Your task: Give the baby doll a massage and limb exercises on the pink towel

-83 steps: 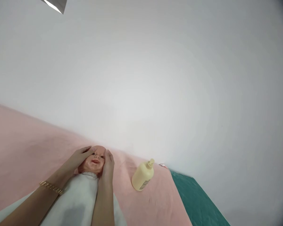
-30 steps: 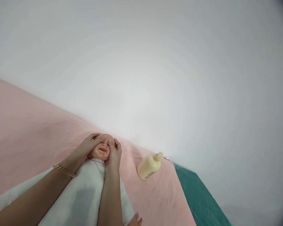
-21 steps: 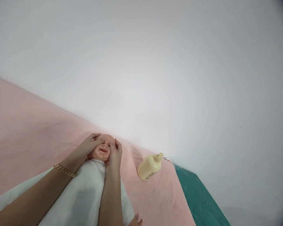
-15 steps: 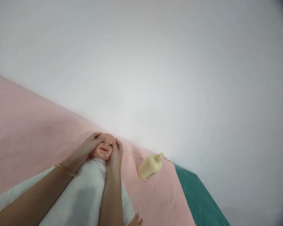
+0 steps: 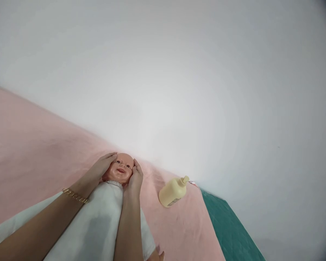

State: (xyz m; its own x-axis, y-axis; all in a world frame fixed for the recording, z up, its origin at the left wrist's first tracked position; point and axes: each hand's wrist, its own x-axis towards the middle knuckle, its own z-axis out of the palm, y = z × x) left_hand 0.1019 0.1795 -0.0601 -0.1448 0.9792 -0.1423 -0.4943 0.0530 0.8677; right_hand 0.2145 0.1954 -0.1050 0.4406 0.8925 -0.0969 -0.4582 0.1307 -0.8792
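A baby doll (image 5: 121, 173) in white clothes lies on its back on a pink sheet. My left hand (image 5: 105, 165) cups one side of the doll's head, its fingers lying along the temple. On the opposite side, my right hand (image 5: 137, 177) curves round the cheek and temple, so the head sits between both palms. Between the hands the doll's eyes, nose and mouth show. The backs of the doll's head and of its neck are hidden. A grey patch of shadow falls on the doll's white top (image 5: 108, 206).
To the right of the doll a pale yellow pump bottle (image 5: 172, 192) stands on the pink sheet (image 5: 190, 224). Past the sheet's right edge shows a green quilted surface (image 5: 228, 224). A white wall (image 5: 179, 90) rises directly behind the doll's head.
Both thumbs have moved outward off the doll's face, uncovering its eyes and cheeks. The hands now rest more along the sides of the head. The bottle stays put.
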